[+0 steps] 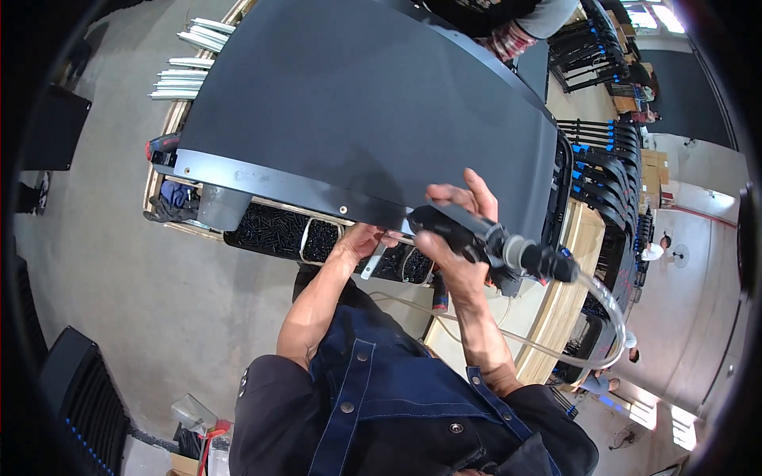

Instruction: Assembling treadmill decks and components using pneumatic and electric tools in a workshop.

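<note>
— What do the hands hold?
— The right hand (459, 238) grips a black air screwdriver (492, 242), its clear hose (607, 317) trailing toward four o'clock. The left hand (361, 240) pinches under the dark panel (357, 103) edge.
— And the panel?
— On the counter (567, 262), twelve o'clock of both hands; screw bins (278, 230) sit at nine.

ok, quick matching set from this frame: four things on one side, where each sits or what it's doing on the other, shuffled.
1. large dark grey curved panel
2. black pneumatic screwdriver
3. clear flexible air hose
4. tray of small black screws

A. trails from the tool's rear
B. lies across the wooden bench
C. under the panel's near edge
D. in the right hand

Pairs: 1-B, 2-D, 3-A, 4-C
</note>
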A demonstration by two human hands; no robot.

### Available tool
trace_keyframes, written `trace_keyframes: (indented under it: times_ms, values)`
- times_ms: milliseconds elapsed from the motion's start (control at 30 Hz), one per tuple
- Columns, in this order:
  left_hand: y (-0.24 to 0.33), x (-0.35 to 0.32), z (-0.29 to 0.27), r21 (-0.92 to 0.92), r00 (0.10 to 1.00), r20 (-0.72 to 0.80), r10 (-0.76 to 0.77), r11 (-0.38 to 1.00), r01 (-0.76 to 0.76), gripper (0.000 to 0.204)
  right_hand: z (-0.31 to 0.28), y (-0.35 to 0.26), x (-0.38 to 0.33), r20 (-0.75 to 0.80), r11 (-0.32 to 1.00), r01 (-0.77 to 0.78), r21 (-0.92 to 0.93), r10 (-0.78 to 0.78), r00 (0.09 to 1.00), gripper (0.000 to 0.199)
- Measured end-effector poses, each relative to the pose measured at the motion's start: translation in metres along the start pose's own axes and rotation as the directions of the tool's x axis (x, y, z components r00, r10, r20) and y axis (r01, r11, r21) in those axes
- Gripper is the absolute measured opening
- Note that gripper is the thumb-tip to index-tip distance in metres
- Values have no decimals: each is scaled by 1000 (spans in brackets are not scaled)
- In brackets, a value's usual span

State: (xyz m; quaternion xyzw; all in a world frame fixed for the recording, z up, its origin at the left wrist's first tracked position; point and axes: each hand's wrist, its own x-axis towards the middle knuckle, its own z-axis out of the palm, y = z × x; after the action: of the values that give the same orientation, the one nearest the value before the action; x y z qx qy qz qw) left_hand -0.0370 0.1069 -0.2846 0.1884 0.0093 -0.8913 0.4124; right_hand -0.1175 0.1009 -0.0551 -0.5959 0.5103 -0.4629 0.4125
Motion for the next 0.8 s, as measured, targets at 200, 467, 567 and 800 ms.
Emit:
trace_keyframes:
  times_ms: [200, 467, 567, 800]
  values:
    - [4, 9, -21, 75, 1000, 26, 13, 997, -15, 13, -31, 16, 18, 179, 987, -51, 152, 23, 984, 70]
    - [-19, 8, -32, 176, 969, -126, 215, 966, -191, 19, -19, 34, 18, 239, 956, 87, 279, -156, 958, 41]
    - [-21, 12, -26, 144, 956, -135, 259, 960, -239, 18, -20, 33, 20, 239, 965, 87, 249, -148, 960, 43]
    - [-17, 7, -14, 247, 943, -146, 299, 934, -258, 51, -24, 32, 22, 284, 967, 55, 250, -128, 950, 39]
